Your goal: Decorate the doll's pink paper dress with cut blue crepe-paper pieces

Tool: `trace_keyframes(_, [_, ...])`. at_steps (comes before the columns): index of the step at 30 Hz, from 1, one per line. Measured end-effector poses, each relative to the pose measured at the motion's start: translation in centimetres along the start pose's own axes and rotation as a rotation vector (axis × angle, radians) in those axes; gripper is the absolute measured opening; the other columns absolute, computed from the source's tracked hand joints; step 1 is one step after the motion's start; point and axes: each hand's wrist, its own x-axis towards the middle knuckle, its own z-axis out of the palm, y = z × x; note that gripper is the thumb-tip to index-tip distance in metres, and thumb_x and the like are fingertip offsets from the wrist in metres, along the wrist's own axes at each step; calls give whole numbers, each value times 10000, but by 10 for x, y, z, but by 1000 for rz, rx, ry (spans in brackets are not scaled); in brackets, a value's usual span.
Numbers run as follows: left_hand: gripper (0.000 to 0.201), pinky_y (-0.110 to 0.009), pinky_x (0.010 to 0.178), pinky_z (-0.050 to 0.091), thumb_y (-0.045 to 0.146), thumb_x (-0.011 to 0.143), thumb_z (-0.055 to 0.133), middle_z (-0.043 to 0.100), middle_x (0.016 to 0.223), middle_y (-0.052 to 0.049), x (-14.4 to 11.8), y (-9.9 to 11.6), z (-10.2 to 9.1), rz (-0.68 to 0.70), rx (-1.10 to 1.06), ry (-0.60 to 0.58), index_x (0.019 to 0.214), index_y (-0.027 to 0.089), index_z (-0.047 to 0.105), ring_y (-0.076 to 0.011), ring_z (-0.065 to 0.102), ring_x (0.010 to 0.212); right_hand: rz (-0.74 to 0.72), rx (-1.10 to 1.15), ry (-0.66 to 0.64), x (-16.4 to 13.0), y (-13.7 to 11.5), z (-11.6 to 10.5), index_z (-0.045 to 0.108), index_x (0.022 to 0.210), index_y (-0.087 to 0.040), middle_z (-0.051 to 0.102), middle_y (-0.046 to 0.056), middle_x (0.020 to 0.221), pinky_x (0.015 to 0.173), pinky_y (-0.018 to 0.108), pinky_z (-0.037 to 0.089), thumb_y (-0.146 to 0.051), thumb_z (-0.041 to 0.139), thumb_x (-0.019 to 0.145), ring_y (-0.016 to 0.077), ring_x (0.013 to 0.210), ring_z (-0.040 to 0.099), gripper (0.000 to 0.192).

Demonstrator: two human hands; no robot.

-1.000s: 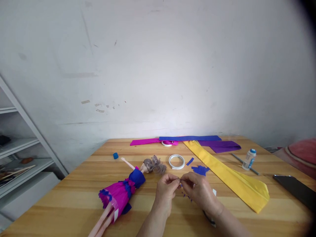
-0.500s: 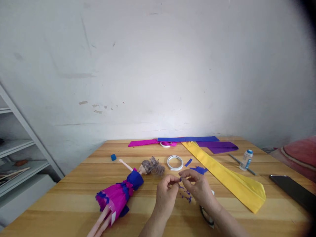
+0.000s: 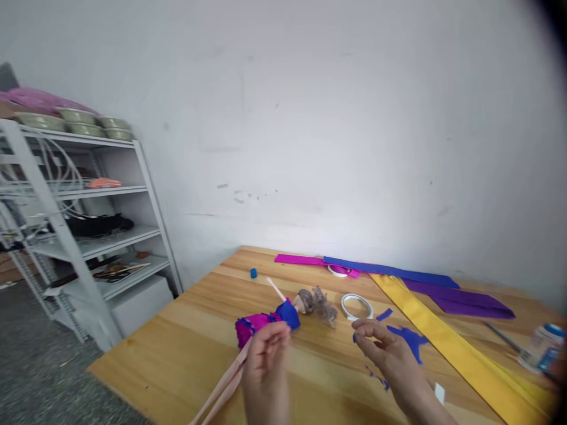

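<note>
A doll [image 3: 289, 313] in a magenta and blue crepe-paper dress lies on the wooden table [image 3: 195, 348], with its grey hair toward a white tape ring [image 3: 357, 306]. My left hand [image 3: 266, 363] hovers blurred over the doll's skirt with its fingers curled; whether it grips the doll is unclear. To the right, my right hand [image 3: 387, 354] pinches a tiny blue paper scrap [image 3: 355, 338] between thumb and forefinger. More blue paper scraps [image 3: 414, 339] lie on the table beside that hand.
Long yellow [image 3: 460, 348], blue [image 3: 390, 270], purple [image 3: 465, 301] and magenta [image 3: 296, 259] paper strips lie along the back of the table. There too are a second tape ring [image 3: 339, 270] and a blue cap [image 3: 253, 273]. A glue bottle [image 3: 543, 348] stands far right. A white metal shelf [image 3: 66, 236] stands left.
The view has swung left, and the shelf now shows. My hands have parted: the left has moved over the doll's skirt, the right stays out with the blue scrap.
</note>
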Motion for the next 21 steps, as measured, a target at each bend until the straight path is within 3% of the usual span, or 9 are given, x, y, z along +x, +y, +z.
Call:
trace_keyframes(3, [234, -257, 735, 506, 154, 652, 667, 666, 895, -40, 18, 10, -44, -197, -175, 220, 860, 193, 568, -172, 633, 868, -59, 20, -64, -2, -26, 35, 640, 573, -207, 668, 42, 907, 608, 245, 460, -346, 617, 659, 222, 807, 605, 165])
trace_keyframes(6, [198, -325, 766, 519, 67, 701, 574, 671, 891, -63, 31, 10, -65, -341, -295, 221, 859, 182, 539, -194, 653, 858, -67, 50, -131, -3, -45, 80, 647, 565, -206, 655, 28, 671, 639, 279, 461, -282, 602, 652, 208, 690, 597, 123])
trace_keyframes(10, [190, -332, 872, 483, 54, 751, 535, 675, 916, -94, 34, 7, -64, -387, -340, 210, 903, 168, 525, -176, 655, 880, -16, 108, -214, -2, -49, 134, 642, 559, -187, 623, 6, 592, 571, 241, 441, -221, 547, 654, 167, 602, 572, 138])
trace_keyframes(13, [227, -349, 908, 465, 68, 773, 526, 673, 955, -117, 33, 10, -59, -461, -329, 188, 978, 165, 517, -184, 651, 908, -4, 84, -193, -1, -41, 159, 645, 570, -174, 625, 12, 604, 543, 230, 433, -205, 536, 636, 158, 587, 566, 131])
trace_keyframes(21, [257, -369, 889, 481, 87, 773, 565, 689, 943, -120, 33, 16, -64, -489, -296, 95, 1006, 169, 491, -209, 665, 877, -11, 21, -144, -8, -29, 178, 631, 538, -167, 637, 26, 609, 579, 245, 448, -191, 530, 640, 171, 620, 585, 146])
